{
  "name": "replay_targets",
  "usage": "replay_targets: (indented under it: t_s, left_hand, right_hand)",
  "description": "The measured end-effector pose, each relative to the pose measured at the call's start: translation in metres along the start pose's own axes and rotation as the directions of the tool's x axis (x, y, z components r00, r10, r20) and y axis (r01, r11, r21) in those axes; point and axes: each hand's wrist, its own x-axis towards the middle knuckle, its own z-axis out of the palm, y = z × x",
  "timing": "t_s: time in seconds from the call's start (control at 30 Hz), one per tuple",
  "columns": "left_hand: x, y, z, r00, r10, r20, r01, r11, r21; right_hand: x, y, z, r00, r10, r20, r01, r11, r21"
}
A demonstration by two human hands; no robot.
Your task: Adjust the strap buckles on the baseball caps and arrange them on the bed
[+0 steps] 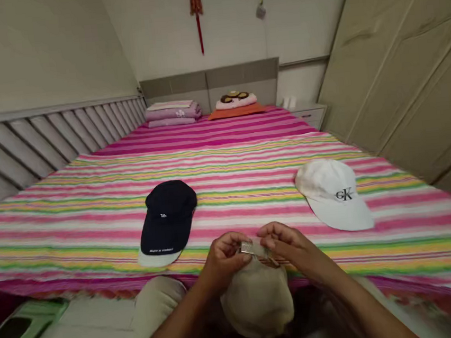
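Bare forearms (176, 322) slant inward from the bottom edge, and a beige cap (258, 301) hangs between them, over the person's lap at the near edge of the bed. The left hand (227, 262) is curled, thumb and forefinger gripping a metal buckle (247, 247); the right hand (291, 245), palm turned inward, pinches the adjustment strap (262, 248) with thumb and fingertips. Beyond, a nightstand (310, 114) has its drawer closed, with white items (290, 102) on top. The beige cap's rounded crown faces down toward the person, its strap side toward the bed; the strap runs roughly left to right, while the brim is hidden. On the striped bedspread (243, 188), a navy cap (169, 211) points its peak nearward and slightly left, a white cap (326, 180) nearward and right.
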Motion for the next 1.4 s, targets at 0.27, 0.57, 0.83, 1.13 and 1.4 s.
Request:
replay_targets:
  t_s: [0.27,0.57,0.83,1.13,1.4]
  left_hand:
    - [0.003,0.003,0.004,0.999,-0.029,0.025,0.028,0.999,0.023]
    - [0.004,0.003,0.000,0.999,-0.038,-0.010,0.039,0.996,0.080]
    - [0.019,0.027,0.002,0.999,-0.025,-0.031,0.024,0.999,-0.035]
    - [0.030,0.076,0.016,0.984,-0.015,0.179,-0.008,0.992,0.128]
    - [0.023,0.070,0.014,0.973,0.060,0.222,-0.119,0.958,0.262]
  right_hand:
    - [0.001,0.004,0.004,1.000,-0.005,0.030,0.008,0.994,-0.112]
    - [0.006,0.000,0.011,0.998,0.053,-0.043,-0.054,0.998,-0.027]
    - [0.011,-0.012,0.001,0.996,-0.064,0.054,0.067,0.997,-0.046]
    - [-0.008,-0.036,0.007,0.996,-0.083,0.041,0.082,0.996,0.025]
    - [-0.021,-0.029,0.022,0.995,-0.069,-0.076,0.068,0.998,-0.011]
